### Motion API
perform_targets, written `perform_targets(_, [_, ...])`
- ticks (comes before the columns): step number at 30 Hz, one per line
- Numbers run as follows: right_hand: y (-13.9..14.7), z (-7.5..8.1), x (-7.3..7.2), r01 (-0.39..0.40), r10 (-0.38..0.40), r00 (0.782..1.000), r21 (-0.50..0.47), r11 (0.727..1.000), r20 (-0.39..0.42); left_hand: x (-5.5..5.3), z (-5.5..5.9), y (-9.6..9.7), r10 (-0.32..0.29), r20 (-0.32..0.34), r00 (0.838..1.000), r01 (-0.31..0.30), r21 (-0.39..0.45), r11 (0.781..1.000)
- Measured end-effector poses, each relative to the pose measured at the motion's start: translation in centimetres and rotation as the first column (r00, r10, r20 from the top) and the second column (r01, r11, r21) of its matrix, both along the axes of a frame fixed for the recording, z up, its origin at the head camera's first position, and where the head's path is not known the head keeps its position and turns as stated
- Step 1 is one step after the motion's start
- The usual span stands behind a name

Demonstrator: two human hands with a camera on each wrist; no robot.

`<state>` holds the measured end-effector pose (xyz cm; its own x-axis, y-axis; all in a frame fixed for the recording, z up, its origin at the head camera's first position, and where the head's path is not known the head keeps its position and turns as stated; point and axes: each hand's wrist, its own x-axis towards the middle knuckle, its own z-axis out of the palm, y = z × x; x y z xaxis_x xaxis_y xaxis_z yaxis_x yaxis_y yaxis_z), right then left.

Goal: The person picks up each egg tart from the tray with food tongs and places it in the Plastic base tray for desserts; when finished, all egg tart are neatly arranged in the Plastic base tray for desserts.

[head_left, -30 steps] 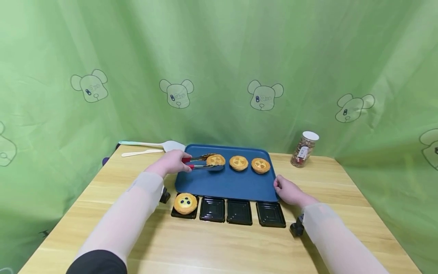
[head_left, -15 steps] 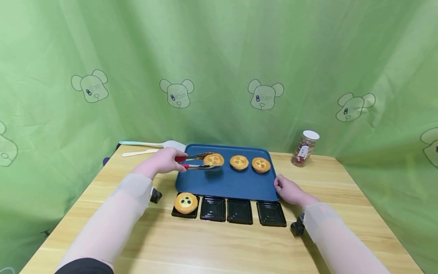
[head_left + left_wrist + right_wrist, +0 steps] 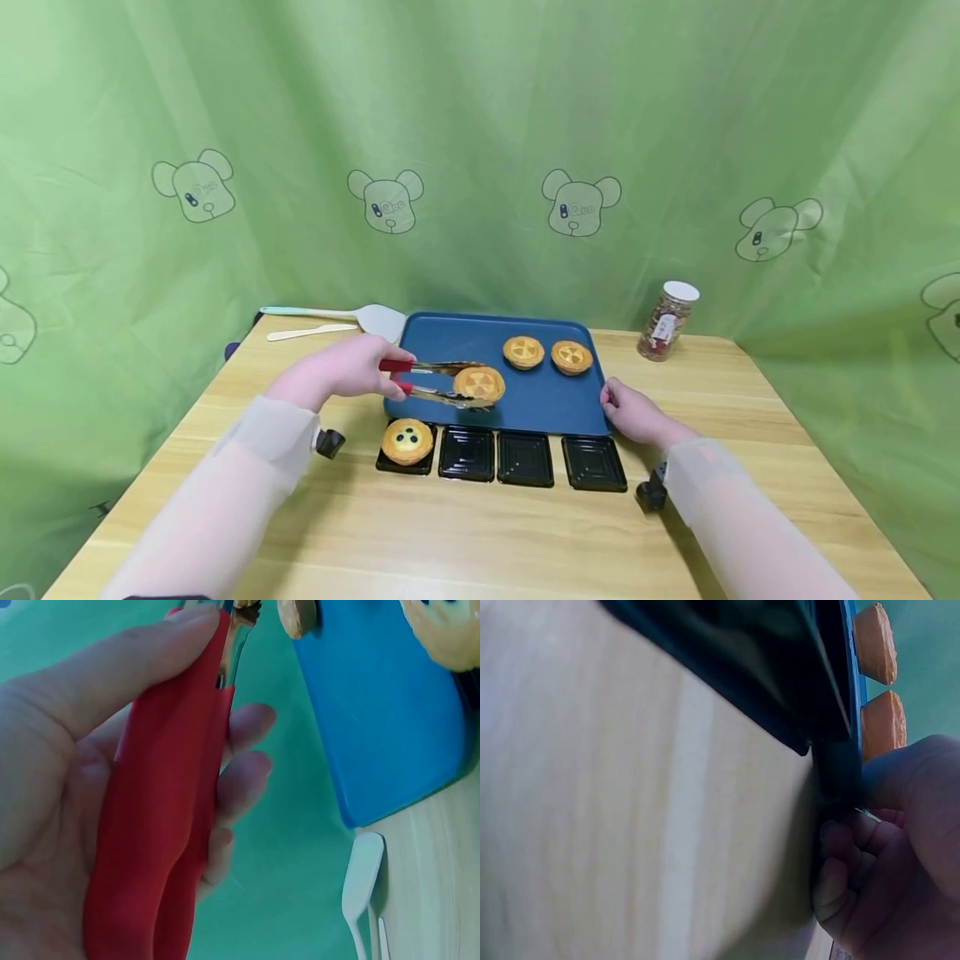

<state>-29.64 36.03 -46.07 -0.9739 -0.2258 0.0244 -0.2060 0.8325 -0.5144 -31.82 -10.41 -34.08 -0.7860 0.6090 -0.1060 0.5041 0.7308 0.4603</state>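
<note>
My left hand (image 3: pixel 358 368) grips a pair of tongs (image 3: pixel 395 365) by its red handles, which fill much of the left wrist view. Between the metal arms sits a round tart (image 3: pixel 478 384) with wedge-shaped pieces on top, raised over the front half of the blue baking tray (image 3: pixel 555 408). Two similar tarts, a middle one (image 3: pixel 523 352) and a right one (image 3: pixel 572 357), rest on the tray's back right. At the tray's right edge, my right hand (image 3: pixel 632 413) pinches the rim, thumb on top and the other fingers curled against the side in the right wrist view.
Black square trays line the front: the leftmost bears a berry-topped tart (image 3: pixel 407 441), beside a second (image 3: pixel 467 454), third (image 3: pixel 525 458) and fourth tray (image 3: pixel 594 463). A white-lidded jar (image 3: pixel 666 323) stands back right. Back left lie a spatula (image 3: pixel 380 322) and a cream-coloured knife (image 3: pixel 311 332).
The tongs have lifted the leftmost tart off the blue tray and carried it toward the tray's front edge, my left arm drawing back. My right hand keeps its place.
</note>
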Motion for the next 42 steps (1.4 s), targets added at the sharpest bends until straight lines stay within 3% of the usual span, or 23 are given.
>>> perform_targets(8, [0.2, -0.2, 0.0, 0.006, -0.006, 1.0, 0.003, 1.0, -0.006, 0.8, -0.8, -0.2, -0.055, 0.025, 0.998, 0.055, -0.009, 0.998])
perform_targets(19, [0.1, -0.2, 0.0, 0.0, 0.0, 1.0, -0.006, 1.0, 0.016, 1.3, -1.9, -0.6, -0.083, 0.137, 0.987, 0.083, 0.007, 0.997])
perform_targets(26, [-0.2, -0.3, 0.2, 0.012, -0.012, 1.0, -0.012, 1.0, 0.013, 1.6, -2.3, -0.4, -0.1, 0.134, 0.986, 0.101, 0.0, 0.995])
perform_targets(42, [-0.1, 0.0, 0.1, 0.007, -0.007, 1.0, -0.012, 1.0, 0.003, 1.8, -2.5, 0.1, -0.078, 0.145, 0.986, 0.08, -0.012, 0.997])
